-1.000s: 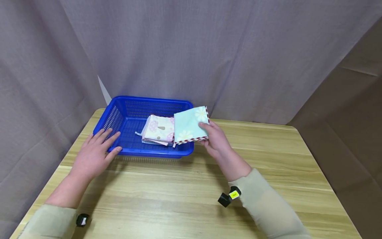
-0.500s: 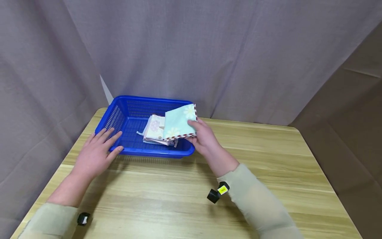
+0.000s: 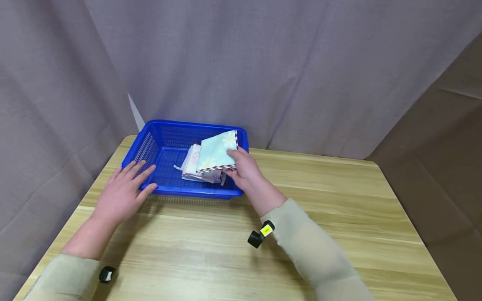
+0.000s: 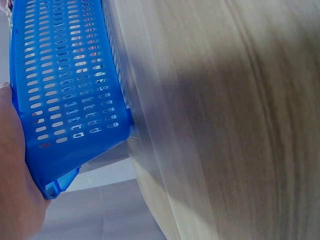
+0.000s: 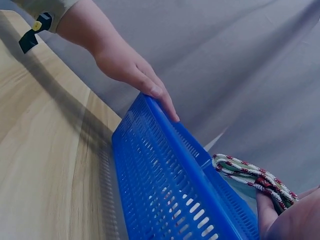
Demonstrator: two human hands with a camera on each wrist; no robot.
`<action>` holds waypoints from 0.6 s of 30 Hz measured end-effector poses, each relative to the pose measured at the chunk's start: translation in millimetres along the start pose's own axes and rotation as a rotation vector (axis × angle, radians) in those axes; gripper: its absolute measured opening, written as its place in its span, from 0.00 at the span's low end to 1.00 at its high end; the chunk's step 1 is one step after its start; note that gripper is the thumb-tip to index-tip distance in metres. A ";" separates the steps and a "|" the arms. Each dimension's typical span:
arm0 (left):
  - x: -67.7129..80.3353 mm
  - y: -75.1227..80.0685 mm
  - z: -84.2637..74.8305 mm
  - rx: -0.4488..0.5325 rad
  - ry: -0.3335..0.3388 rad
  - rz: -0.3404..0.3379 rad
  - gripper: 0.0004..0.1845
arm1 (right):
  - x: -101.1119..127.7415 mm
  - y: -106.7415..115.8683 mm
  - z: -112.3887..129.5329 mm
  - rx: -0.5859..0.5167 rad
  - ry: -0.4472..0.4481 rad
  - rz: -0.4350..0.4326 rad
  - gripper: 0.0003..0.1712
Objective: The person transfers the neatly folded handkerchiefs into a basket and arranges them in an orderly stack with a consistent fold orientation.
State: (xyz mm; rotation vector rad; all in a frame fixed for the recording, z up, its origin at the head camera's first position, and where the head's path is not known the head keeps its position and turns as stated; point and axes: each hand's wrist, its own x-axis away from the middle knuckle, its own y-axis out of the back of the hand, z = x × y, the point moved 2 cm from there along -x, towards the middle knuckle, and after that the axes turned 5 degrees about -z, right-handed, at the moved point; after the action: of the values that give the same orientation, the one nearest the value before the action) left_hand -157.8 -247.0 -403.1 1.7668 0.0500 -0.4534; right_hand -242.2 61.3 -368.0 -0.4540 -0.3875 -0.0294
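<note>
My right hand (image 3: 246, 171) pinches a folded pale-green cloth (image 3: 214, 151) with white daisies and a red-and-white checked edge, thumb on top and fingers beneath. It is over the right part of a blue plastic basket (image 3: 165, 192). Under it, partly covered, lies a stack of folded cloths (image 3: 190, 165), the top one white with pink patches. In the right wrist view the green cloth's layered edge (image 5: 250, 175) shows above the basket rim. My left hand (image 3: 122, 192) rests with spread, straight fingers on the basket's front left corner.
The basket stands at the back left of a wooden table (image 3: 211, 251). A grey curtain (image 3: 226, 62) hangs behind the table, and a brown panel (image 3: 444, 146) stands along its right side. Each sleeve has a small black camera by the wrist.
My right hand has moved left with the green cloth, from the basket's right edge to over the stack, covering more of it. The left hand has stayed on the rim.
</note>
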 end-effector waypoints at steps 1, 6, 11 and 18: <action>-0.2 0.0 -0.7 0.000 -0.002 0.000 0.33 | -1.6 -0.9 -0.5 0.000 -0.003 -0.003 0.37; -1.8 -2.7 -3.2 0.004 -0.003 -0.002 0.33 | -9.4 -4.6 -2.9 -0.016 -0.016 -0.005 0.33; -2.8 -4.7 -4.2 0.003 0.001 0.001 0.34 | -17.6 -10.6 -5.5 -0.031 -0.036 0.005 0.30; -2.1 -4.0 -5.9 0.003 0.000 -0.001 0.33 | -26.9 -26.0 -6.5 -0.033 -0.080 -0.003 0.31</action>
State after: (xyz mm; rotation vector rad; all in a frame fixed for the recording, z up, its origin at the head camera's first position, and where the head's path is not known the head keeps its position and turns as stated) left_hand -159.2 -240.0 -405.1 1.7698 0.0496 -0.4543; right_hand -267.8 33.6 -372.4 -0.4881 -0.4672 -0.0210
